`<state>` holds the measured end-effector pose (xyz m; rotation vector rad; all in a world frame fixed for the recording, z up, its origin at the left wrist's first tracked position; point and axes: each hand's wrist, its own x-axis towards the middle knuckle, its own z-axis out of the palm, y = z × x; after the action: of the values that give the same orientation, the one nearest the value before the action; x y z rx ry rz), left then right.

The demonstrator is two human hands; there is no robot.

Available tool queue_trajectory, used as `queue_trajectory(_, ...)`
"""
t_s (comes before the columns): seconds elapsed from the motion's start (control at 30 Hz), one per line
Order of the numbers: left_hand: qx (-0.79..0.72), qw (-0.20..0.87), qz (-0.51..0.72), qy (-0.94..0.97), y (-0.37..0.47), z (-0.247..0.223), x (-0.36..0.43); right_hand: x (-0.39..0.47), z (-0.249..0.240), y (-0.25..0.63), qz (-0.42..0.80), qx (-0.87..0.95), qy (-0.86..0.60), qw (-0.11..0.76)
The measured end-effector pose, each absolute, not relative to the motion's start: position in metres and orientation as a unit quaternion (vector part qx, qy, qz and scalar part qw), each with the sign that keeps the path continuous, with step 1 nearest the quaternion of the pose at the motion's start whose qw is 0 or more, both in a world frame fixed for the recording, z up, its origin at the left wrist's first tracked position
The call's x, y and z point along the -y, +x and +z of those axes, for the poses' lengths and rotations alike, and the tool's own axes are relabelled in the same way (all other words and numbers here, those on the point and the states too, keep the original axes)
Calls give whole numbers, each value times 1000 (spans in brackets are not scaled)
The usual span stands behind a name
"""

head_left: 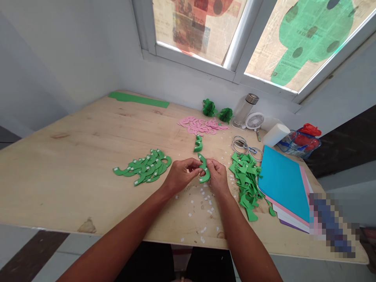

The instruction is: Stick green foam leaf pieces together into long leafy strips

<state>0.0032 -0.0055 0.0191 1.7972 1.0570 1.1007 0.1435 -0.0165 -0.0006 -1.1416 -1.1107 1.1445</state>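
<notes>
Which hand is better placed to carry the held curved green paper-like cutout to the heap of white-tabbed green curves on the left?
Probably the left hand: it lies nearer the heap, at the left edge of the cutout. The right hand grips the opposite edge, farther from the heap.

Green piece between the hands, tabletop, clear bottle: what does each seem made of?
Green piece: perhaps craft foam or card, matte; flat, evenly coloured.
Tabletop: wood or laminate, dull, showing grain and knots.
Bottle: glass or clear plastic, see-through; its shiny lid looks metallic.
</notes>
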Motion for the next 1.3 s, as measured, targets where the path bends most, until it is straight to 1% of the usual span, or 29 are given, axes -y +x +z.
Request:
queue_trajectory(0.2, -403, 390, 436, 704, 4, 20, 6, 16, 1, 144, 470, 488, -495, 544)
queue_trajectory(0.43, -403, 399, 433, 700, 1, 20, 3, 17, 4, 145, 480, 485, -491, 541)
queue_trajectory(0.57, -402, 457, 444, 657, -3, 20, -1, 18, 5, 145, 506, 459, -492, 540)
queue_trajectory(0.73, -397, 538, 505, 545, -6, 17, -6, 19, 6, 145, 558, 424, -470, 537)
queue_trajectory(0.83, -364, 581, 490, 539, -7, 18, -8, 21, 7, 143, 591, 415, -458, 518)
queue_trajectory(1.1, -329, 631, 463, 528, -10, 26, -4, 24, 13, 140, 651, 401, -428, 482)
queue_trajectory(1.3, -298, 665, 452, 514, -12, 24, -6, 24, 15, 141, 672, 395, -407, 476)
